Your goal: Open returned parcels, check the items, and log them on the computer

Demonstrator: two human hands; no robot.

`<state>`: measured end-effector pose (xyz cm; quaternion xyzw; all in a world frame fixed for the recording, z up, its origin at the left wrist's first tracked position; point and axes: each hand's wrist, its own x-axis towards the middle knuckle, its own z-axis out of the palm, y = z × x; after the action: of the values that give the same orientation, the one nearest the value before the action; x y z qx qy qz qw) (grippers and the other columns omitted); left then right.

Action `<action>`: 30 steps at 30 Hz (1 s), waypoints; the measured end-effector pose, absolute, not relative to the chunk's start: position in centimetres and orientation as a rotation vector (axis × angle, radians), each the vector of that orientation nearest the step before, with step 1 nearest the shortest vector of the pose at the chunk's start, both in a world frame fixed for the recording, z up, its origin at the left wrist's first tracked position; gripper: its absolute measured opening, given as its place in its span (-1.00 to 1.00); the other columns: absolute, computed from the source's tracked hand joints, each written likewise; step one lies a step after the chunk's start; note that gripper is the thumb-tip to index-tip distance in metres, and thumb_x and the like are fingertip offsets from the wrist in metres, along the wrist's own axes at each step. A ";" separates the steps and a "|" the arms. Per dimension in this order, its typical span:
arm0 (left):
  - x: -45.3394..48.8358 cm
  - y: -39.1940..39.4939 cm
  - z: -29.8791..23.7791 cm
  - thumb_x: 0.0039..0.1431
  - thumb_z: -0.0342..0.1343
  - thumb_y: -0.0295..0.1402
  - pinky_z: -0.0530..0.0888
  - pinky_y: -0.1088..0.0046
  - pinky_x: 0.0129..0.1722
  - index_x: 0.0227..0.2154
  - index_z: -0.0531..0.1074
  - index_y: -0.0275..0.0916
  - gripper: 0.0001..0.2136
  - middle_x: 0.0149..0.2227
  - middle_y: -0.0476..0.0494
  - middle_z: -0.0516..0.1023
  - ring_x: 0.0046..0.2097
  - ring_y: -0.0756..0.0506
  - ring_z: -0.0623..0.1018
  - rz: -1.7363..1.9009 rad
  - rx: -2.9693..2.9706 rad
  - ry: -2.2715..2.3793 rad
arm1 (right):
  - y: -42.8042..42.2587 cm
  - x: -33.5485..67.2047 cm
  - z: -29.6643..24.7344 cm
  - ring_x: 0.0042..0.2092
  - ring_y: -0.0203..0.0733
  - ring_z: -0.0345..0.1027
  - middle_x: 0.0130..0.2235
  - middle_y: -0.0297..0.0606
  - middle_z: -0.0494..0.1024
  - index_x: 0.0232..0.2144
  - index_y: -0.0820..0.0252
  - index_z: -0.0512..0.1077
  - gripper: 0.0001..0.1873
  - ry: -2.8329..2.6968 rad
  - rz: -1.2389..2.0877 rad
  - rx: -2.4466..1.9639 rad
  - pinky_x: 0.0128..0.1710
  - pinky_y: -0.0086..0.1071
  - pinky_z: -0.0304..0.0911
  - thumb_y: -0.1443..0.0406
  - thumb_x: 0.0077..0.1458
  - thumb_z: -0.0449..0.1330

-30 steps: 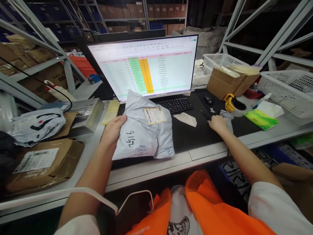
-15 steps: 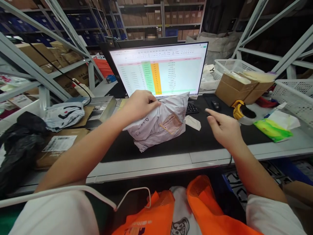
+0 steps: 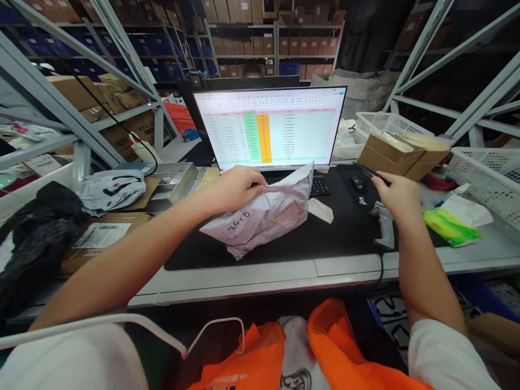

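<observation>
My left hand [image 3: 244, 187] is closed in a pinch on the upper edge of a pale grey plastic mailing bag [image 3: 260, 222], holding it tilted up on the black desk mat. Handwritten digits and an orange-toned barcode label show on the bag. Over at the right, my right hand [image 3: 396, 195] is closed around a slim black pen-like object [image 3: 366, 170], which points left above the mouse [image 3: 357, 184]. Just below that hand, a grey handheld barcode scanner [image 3: 385, 226] lies on the mat with its cable hanging over the desk edge.
A monitor [image 3: 272, 130] showing a spreadsheet stands behind the bag, with a keyboard [image 3: 319, 185] partly hidden below it. Cartons [image 3: 390, 154], a white basket [image 3: 487, 173] and a green packet [image 3: 450, 227] are at right. A labelled box [image 3: 101, 235] and black plastic [image 3: 36, 244] lie left.
My right hand has moved right and slightly up; the black object and the scanner now show clearly. My left hand still grips the bag, which has turned to show more handwriting. The view has tilted slightly.
</observation>
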<state>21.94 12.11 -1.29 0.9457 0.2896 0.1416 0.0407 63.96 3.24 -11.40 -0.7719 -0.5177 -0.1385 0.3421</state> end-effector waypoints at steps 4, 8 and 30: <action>24.0 12.6 -0.2 0.24 0.06 -0.20 0.40 0.34 -0.28 -0.17 0.61 -0.21 -0.71 -0.21 -0.18 0.66 -0.26 -0.16 0.57 0.260 2.894 0.953 | 3.7 67.2 -16.5 0.08 0.16 0.48 0.02 0.05 0.63 0.11 0.24 0.59 -0.51 -1.333 -0.037 -2.288 0.06 -0.12 0.32 0.10 0.31 0.12; 27.5 12.7 -0.1 0.26 0.07 -0.06 0.33 0.34 -0.38 -0.22 0.61 -0.21 -0.65 -0.34 -0.22 0.63 -0.39 -0.15 0.51 0.237 2.954 1.005 | 3.1 63.0 -18.1 0.16 0.23 0.39 0.15 0.18 0.52 0.15 0.35 0.53 -0.51 -1.431 0.083 -2.463 0.14 0.02 0.26 0.20 0.29 0.11; 25.2 12.3 -1.2 0.40 -0.09 -0.21 0.31 0.31 -0.33 -0.48 0.49 -0.23 -0.61 -0.48 -0.18 0.56 -0.45 -0.10 0.47 0.286 3.499 0.797 | 1.1 46.5 -12.3 -0.34 -0.18 0.24 -0.48 -0.31 0.45 -0.45 0.15 0.35 -0.62 -2.109 -0.516 -1.077 -0.19 -0.17 -0.07 0.22 0.47 0.05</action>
<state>25.18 12.27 -1.18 0.9465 0.2155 0.0774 -0.2273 46.48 1.09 -12.29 -0.4159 -0.8148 -0.1993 0.3512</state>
